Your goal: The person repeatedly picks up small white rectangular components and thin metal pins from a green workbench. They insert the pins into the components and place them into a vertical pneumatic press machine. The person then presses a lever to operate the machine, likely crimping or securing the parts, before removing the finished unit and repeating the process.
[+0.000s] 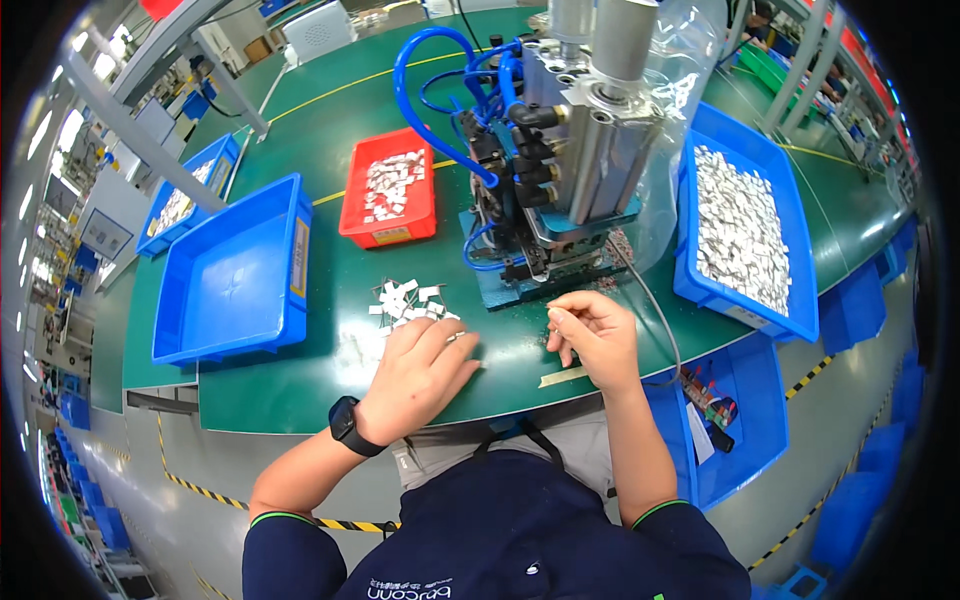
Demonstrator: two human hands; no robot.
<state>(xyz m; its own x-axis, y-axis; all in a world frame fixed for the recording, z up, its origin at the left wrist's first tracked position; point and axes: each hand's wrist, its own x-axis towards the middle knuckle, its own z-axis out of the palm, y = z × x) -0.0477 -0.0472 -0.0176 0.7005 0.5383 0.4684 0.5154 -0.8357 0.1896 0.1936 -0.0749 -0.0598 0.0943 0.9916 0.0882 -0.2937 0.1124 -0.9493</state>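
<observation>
Closest to me is my dark navy sleeved torso, with both forearms reaching over the edge of the green bench mat (300, 390). My left hand (420, 370), a black watch (347, 424) on its wrist, lies palm down with fingers curled on the near edge of a loose heap of small silvery-white metal pieces (405, 300); I can't tell whether anything is pinched beneath it. My right hand (595, 335) sits just in front of the grey pneumatic press with blue hoses (560, 150), fingertips drawn together on what looks like one tiny pale piece.

I judge this as the feeding step: one piece held ready, the next being gathered. Next I'd need a careful, fine placement into the press's base, keeping fingers clear.

An empty blue plastic tray (235, 275) lies left, a red tray of pieces (390, 190) behind.
</observation>
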